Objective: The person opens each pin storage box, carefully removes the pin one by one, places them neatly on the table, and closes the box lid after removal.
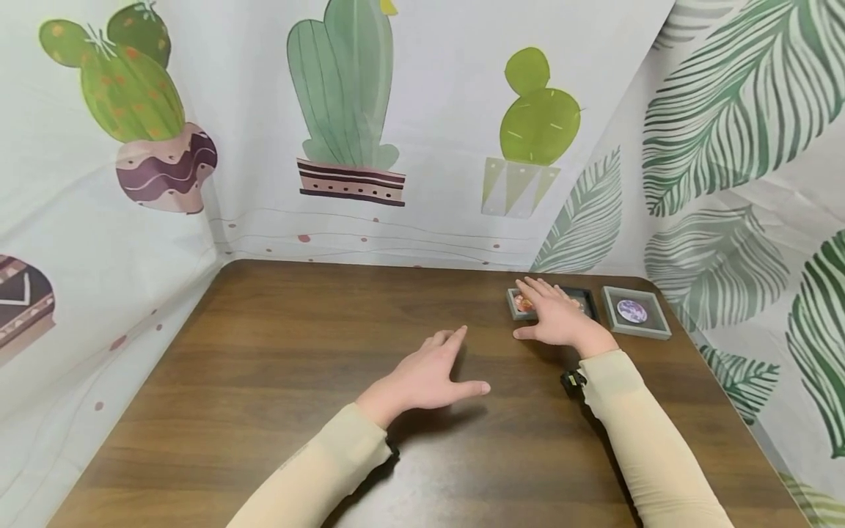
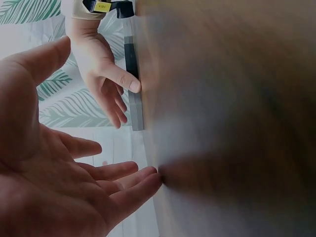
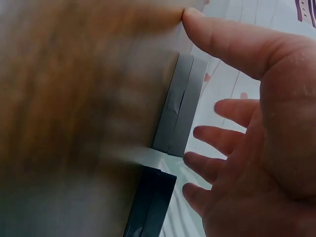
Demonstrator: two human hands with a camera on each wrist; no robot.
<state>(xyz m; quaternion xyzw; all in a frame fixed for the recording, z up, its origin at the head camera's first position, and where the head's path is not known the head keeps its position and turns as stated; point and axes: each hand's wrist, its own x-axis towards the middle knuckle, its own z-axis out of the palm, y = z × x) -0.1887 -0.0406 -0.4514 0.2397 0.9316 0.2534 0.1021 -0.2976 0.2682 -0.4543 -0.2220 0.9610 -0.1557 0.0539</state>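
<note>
My right hand (image 1: 561, 317) is spread over a small grey square box (image 1: 520, 303) with a red-orange picture, partly covering it and the black box (image 1: 590, 302) beside it. In the right wrist view its fingers (image 3: 212, 140) extend above the grey box (image 3: 180, 106) and black box (image 3: 150, 202), gripping neither; whether they touch is unclear. The right thumb tip meets the tabletop. My left hand (image 1: 422, 378) lies low over the middle of the table, thumb apart, holding nothing. Its lowest fingertip appears to touch the wood in the left wrist view.
Another grey box (image 1: 637, 312), holding a round purple-and-white disc (image 1: 631, 311), stands right of the black one near the table's far right corner. The brown wooden table (image 1: 317, 323) is bordered by a white cloth (image 1: 449, 95) printed with cacti and leaves.
</note>
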